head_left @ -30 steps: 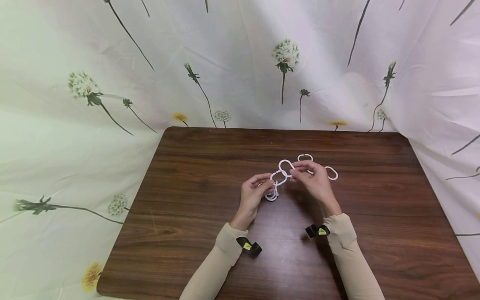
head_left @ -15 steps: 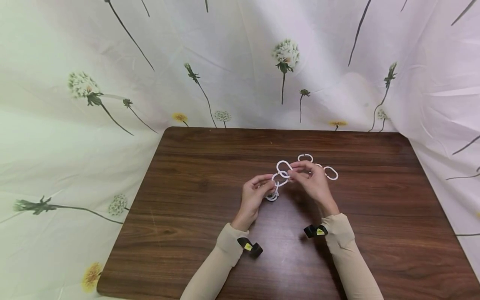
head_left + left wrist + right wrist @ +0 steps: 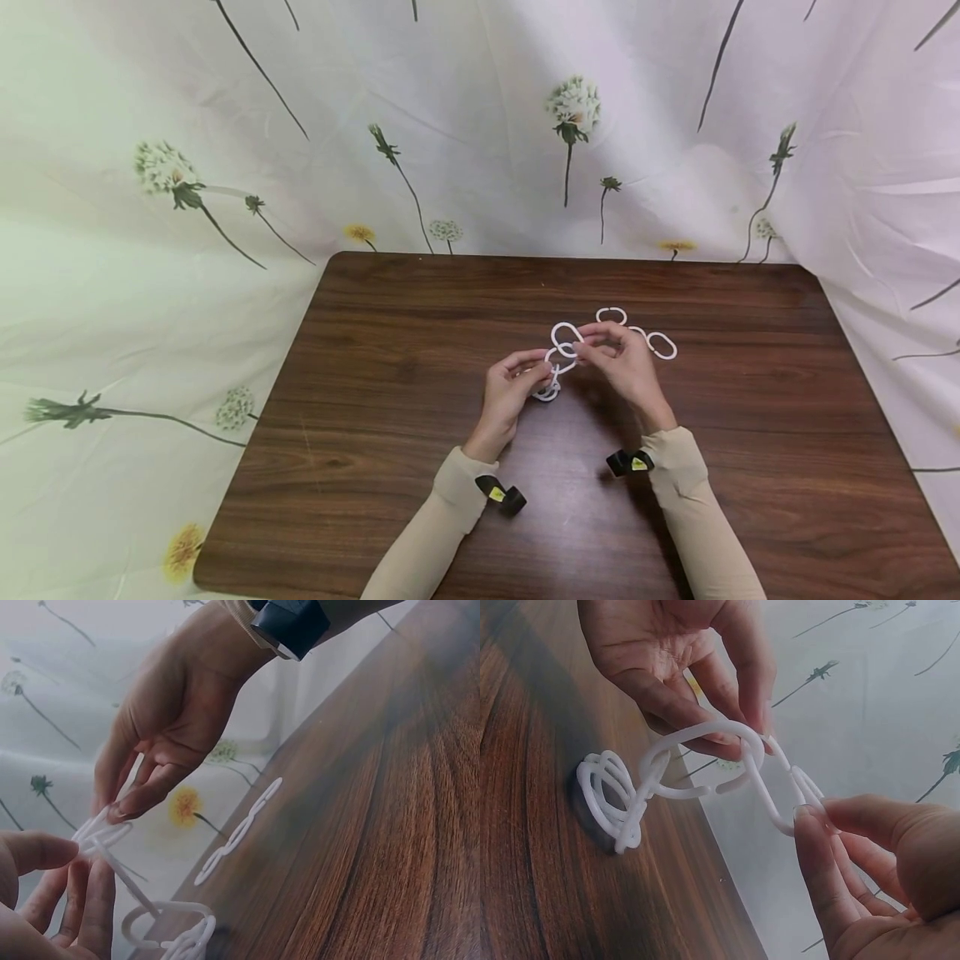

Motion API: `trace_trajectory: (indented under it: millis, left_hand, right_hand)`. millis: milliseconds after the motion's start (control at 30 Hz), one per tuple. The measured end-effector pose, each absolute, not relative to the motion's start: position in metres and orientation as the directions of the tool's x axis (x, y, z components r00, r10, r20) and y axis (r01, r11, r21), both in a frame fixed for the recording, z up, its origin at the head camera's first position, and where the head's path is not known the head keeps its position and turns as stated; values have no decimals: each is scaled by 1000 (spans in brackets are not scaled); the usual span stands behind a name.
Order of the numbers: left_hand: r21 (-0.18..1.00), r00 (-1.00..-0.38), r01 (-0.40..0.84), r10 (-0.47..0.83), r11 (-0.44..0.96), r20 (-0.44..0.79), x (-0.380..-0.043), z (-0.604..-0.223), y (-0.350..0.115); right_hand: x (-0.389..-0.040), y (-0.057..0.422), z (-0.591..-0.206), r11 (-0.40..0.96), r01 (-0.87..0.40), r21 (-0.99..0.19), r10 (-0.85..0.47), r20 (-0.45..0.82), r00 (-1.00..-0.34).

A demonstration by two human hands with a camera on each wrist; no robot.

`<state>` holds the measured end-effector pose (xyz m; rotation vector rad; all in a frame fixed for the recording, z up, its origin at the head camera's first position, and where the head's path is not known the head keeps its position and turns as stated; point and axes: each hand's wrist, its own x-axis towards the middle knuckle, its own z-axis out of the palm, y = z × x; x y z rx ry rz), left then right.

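Above the table, both hands hold white plastic chain links. My left hand (image 3: 504, 398) pinches an oval link (image 3: 112, 838) of a joined chain between thumb and fingers. My right hand (image 3: 628, 371) pinches another white link (image 3: 553, 335) by its lower right side, and it overlaps the left hand's link. Whether those two are hooked together cannot be told. In the right wrist view, a link with a gap in one side (image 3: 690, 793) hangs below the left fingers. It leads down to a bunch of links (image 3: 604, 799) on the table.
Beyond the right hand, a short row of white links (image 3: 662, 345) lies on the brown wooden table (image 3: 405, 467); in the left wrist view they look joined. A dandelion-print cloth (image 3: 480, 125) hangs behind the table. Each wrist wears a black camera.
My right hand has shifted slightly left, bringing its link closer over the left hand's link. The left hand has drifted slightly right; the links on the table stay put.
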<state>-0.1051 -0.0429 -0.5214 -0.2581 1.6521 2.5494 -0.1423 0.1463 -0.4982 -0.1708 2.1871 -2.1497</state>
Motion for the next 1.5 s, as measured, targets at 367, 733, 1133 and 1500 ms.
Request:
trace_trajectory:
  millis: [367, 733, 1133, 1500]
  left_hand:
    - [898, -981, -172, -14, -405, -195, -106, -523, -42]
    - [896, -982, -168, -13, -412, -191, -106, -521, -41]
    - [904, -983, -166, -8, -395, -184, -107, -521, -40]
    - [898, -981, -148, -55, -414, -187, -110, -524, -45]
  right_hand:
    - [-142, 145, -500, 75, -50, -996, -116, 41, -992]
    - [-141, 146, -501, 150, -43, -988, -77, 32, -997]
    - [-139, 144, -500, 237, -84, -968, -52, 74, -996]
    - [-139, 149, -503, 168, -37, -985, -70, 26, -997]
